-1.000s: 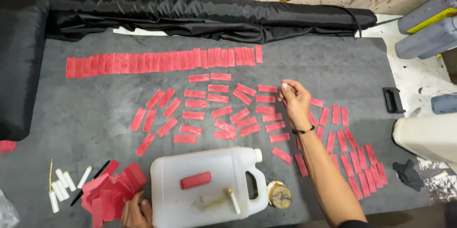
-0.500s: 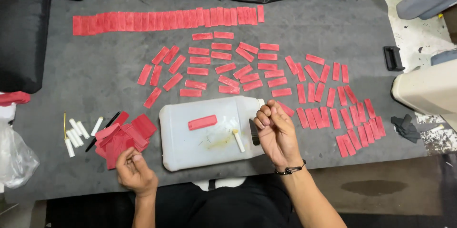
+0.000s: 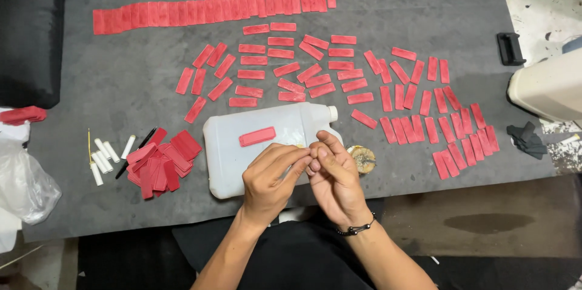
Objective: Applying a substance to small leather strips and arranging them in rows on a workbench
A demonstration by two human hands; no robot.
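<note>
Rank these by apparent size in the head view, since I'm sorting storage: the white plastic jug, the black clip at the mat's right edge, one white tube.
1. White plastic jug, by far largest.
2. Black clip.
3. White tube, slimmer; close to the clip.

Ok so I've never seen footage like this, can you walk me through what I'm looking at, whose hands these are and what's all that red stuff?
There is no machine here. The picture comes from a camera worn on a person's head, looking down at their own two bare hands above a dark grey mat.

The left hand and the right hand, which has a dark bracelet at the wrist, meet fingertip to fingertip. Whatever they pinch is too small to make out.

Just beyond the hands lies a whitish plastic jug on its side, with one red strip resting on it. Many more flat red strips are spread over the mat: a neat overlapping row along the far edge, loose ones in the middle and to the right, and a heap on the left. Beside that heap lie small white sticks.
</note>
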